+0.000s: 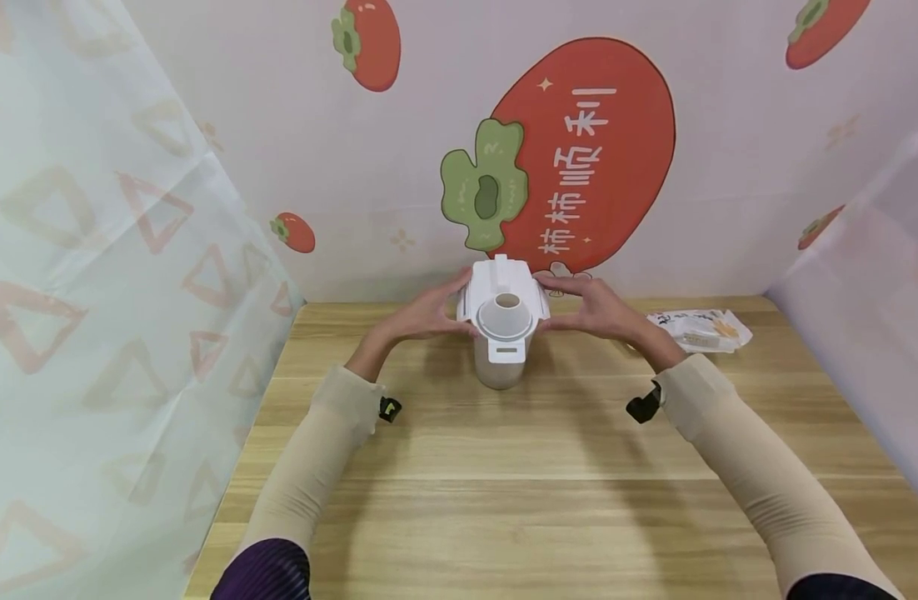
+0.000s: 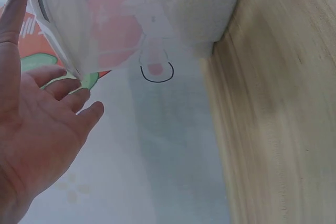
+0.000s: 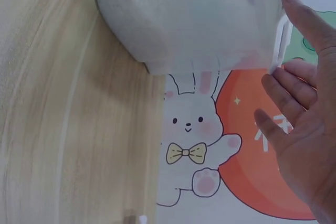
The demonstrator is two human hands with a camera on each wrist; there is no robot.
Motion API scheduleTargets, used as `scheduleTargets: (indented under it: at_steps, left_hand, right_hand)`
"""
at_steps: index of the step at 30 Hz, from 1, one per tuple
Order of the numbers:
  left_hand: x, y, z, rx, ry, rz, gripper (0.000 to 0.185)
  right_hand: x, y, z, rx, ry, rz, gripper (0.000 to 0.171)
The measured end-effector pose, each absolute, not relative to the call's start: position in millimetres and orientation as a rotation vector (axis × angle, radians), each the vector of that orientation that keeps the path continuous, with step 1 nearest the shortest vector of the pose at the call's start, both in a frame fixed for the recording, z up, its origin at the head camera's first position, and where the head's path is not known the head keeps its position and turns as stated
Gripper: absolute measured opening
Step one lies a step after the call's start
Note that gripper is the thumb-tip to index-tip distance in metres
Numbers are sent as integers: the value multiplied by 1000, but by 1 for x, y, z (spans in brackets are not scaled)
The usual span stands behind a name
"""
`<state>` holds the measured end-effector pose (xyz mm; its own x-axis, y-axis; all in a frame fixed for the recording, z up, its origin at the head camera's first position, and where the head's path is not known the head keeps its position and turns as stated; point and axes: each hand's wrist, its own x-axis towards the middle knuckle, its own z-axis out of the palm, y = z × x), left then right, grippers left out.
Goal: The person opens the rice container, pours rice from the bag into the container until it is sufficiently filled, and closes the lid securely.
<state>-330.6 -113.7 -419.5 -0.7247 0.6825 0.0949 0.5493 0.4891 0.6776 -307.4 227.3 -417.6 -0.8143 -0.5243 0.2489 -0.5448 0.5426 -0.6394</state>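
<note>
Container lid (image 1: 504,298), no legible label

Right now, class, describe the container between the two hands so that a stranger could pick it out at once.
On the wooden table, below the big red persimmon picture, stands a clear container with pale grains inside. The left hand and right hand touch its white lid. The only neighbour, a flat packet, lies to its right.

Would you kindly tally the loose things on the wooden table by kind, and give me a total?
Clear containers with a white lid, between the left hand and the right hand: 1
Printed packets, right of the container: 1
Total: 2
</note>
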Motion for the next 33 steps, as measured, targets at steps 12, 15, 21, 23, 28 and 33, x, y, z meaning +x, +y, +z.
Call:
scheduleTargets:
  at_steps: [12,15,21,23,28,33]
  left_hand:
    - [-328,-108,-410,1092,2561,1005,116]
    - [-328,-106,-409,1098,2569,971,119]
    - [-326,-100,-408,1095,2589,930,119]
    - [-325,-99,-407,1086,2590,928,118]
    - [-325,-98,-406,1089,2597,909,117]
    - [-325,-98,-406,1092,2597,898,118]
  right_hand:
    - [-308,232,-409,935,-2788,1118,79]
    - [-310,232,-409,954,-2792,1091,79]
    - [-313,232,-409,954,-2834,1084,79]
    - [-313,232,-409,945,-2855,1092,78]
    - [-317,231,-412,955,-2866,1137,77]
    - [-320,229,-418,982,-2821,1238,76]
